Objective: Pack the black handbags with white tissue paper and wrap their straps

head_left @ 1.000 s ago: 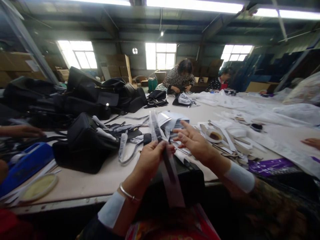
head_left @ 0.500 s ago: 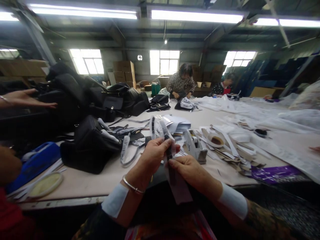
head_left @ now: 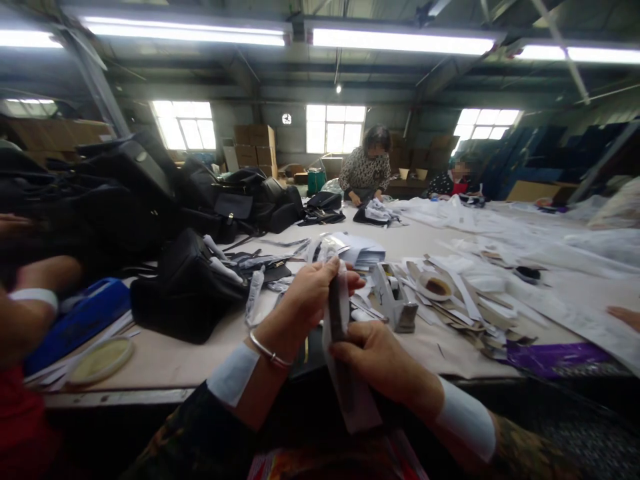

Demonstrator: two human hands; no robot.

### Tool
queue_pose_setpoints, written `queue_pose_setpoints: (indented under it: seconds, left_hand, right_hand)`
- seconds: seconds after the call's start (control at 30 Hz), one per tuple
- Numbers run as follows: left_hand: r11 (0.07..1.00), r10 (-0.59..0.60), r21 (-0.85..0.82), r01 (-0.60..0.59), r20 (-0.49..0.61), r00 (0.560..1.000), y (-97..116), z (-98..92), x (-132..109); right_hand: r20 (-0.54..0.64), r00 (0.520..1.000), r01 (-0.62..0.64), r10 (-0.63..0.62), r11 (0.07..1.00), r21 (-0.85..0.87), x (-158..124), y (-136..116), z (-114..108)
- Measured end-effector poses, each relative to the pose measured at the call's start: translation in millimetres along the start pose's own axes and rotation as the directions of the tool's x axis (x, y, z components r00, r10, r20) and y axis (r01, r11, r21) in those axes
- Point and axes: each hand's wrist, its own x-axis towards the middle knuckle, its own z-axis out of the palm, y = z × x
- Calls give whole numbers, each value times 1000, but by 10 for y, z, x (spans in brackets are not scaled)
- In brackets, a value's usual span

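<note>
Both my hands grip a dark strap in a pale, see-through wrapping [head_left: 342, 390], held upright in front of my body. My left hand [head_left: 311, 293] pinches its upper part between thumb and fingers. Lower down, my right hand [head_left: 383, 357] is closed round the same strap, thumb on the near side. The strap's lower end hangs over my lap. Just beyond my hands lies a stack of white sheets [head_left: 364, 248]. Right of it stands a grey tape dispenser [head_left: 395, 300]. A black bag [head_left: 185, 287] sits left of my left hand.
Black bags [head_left: 135, 173] are heaped at the left. A co-worker's arm [head_left: 35, 300] reaches in there beside a blue holder [head_left: 83, 327]. Paper strips and a tape roll [head_left: 436, 287] lie at the right, near a purple bag [head_left: 555, 359]. Two people sit or stand across the table.
My right hand has slid down the strap, away from my left hand, which has risen slightly. The co-worker's outstretched hand at the left has drawn back toward the bags.
</note>
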Motion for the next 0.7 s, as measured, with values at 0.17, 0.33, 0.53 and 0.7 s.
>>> queue_pose_setpoints:
  seconds: [0.17, 0.33, 0.53, 0.7]
  left_hand:
    - [991, 43, -123, -60, -141, 989, 454, -20, 443]
    - [994, 77, -60, -91, -208, 975, 583, -277, 892]
    - [925, 45, 380, -17, -66, 997, 93, -1004, 1085]
    - [880, 85, 476, 3, -163, 983, -483, -1378, 1112]
  right_hand:
    - [184, 981, -79, 66, 995, 65, -333, 158, 230]
    - [230, 971, -79, 66, 996, 50, -549, 246, 218]
    - [152, 988, 25, -32, 999, 46, -649, 190, -62]
    - [172, 983, 58, -64, 997, 44, -620, 241, -145]
